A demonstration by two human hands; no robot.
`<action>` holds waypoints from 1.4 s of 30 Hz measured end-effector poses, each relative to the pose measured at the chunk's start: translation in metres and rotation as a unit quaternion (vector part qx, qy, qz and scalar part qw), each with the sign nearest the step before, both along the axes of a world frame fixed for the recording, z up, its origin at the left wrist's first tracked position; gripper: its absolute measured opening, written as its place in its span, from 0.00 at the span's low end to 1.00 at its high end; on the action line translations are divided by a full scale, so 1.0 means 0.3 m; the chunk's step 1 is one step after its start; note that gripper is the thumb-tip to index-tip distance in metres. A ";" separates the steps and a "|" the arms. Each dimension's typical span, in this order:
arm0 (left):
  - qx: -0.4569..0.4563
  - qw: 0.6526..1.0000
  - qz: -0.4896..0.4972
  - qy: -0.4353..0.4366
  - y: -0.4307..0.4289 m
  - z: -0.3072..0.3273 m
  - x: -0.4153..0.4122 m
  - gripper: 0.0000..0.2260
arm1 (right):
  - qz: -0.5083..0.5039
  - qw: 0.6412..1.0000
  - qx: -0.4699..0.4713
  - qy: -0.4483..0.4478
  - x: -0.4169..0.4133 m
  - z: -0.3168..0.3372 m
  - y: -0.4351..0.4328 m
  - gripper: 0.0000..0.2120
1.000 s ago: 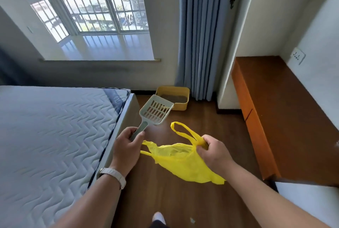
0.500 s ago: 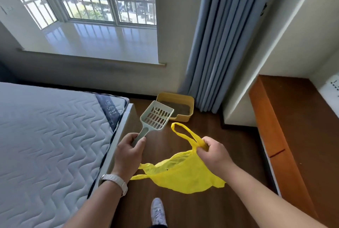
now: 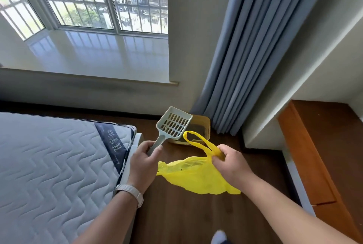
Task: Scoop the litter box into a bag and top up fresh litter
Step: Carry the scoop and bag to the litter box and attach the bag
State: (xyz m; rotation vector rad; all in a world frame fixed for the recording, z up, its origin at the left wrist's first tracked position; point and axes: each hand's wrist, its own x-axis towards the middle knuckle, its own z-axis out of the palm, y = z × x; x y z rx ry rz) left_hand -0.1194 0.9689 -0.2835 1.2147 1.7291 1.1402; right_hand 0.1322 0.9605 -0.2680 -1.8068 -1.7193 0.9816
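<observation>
Yellow bag (image 3: 198, 177) is gripped by right hand (image 3: 231, 165), slotted scoop (image 3: 172, 126) by left hand (image 3: 144, 163); litter box (image 3: 202, 126) not yet reached, scooping and top-up judged outstanding.

The scoop (image 3: 174, 126) is pale grey-green with rows of slots, the bag (image 3: 196, 177) plain bright yellow, and the litter box (image 3: 207, 126) a duller yellow holding dark grey-brown litter (image 3: 196, 126). The mattress (image 3: 49, 165) is pale grey, quilted in a zigzag pattern, with a navy band (image 3: 114, 141) bearing white lettering. The curtain (image 3: 245, 47) is plain blue-grey, the floor (image 3: 186, 214) dark brown wood grain, the cabinet (image 3: 306, 165) orange-brown in front and darker brown on top, and the watch strap (image 3: 130, 191) white.
</observation>
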 end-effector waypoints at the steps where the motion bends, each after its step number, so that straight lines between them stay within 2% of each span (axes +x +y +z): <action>1: -0.003 1.000 0.007 -0.007 0.027 -0.001 0.002 0.02 | 0.000 1.000 0.001 0.002 0.003 -0.006 0.028 0.08; 7: -0.007 1.000 0.024 -0.011 0.199 -0.004 0.042 0.02 | 0.015 1.000 -0.015 0.017 0.054 -0.074 0.229 0.09; 13: -0.025 0.998 0.049 0.040 0.397 -0.044 0.120 0.02 | 0.047 0.997 -0.040 0.043 0.120 -0.152 0.491 0.10; 19: -0.071 0.992 0.070 0.075 0.644 -0.163 0.232 0.06 | 0.077 0.992 -0.084 0.046 0.213 -0.281 0.753 0.08; 23: -0.089 0.992 0.064 0.060 0.726 -0.233 0.282 0.03 | 0.067 0.989 -0.127 0.033 0.225 -0.375 0.844 0.07; 28: -0.138 0.987 0.081 0.022 0.818 -0.392 0.292 0.03 | 0.025 0.986 -0.158 0.037 0.203 -0.495 0.926 0.06; 34: -0.160 0.986 0.032 0.022 0.975 -0.627 0.286 0.01 | -0.050 0.982 -0.178 0.026 0.174 -0.688 1.027 0.06; 38: -0.177 0.983 0.020 0.048 1.107 -0.882 0.268 0.03 | -0.065 0.982 -0.176 0.010 0.167 -0.918 1.074 0.07; 42: -0.164 0.986 0.016 0.033 1.182 -1.167 0.276 0.03 | -0.071 0.979 -0.192 -0.001 0.157 -1.221 1.116 0.06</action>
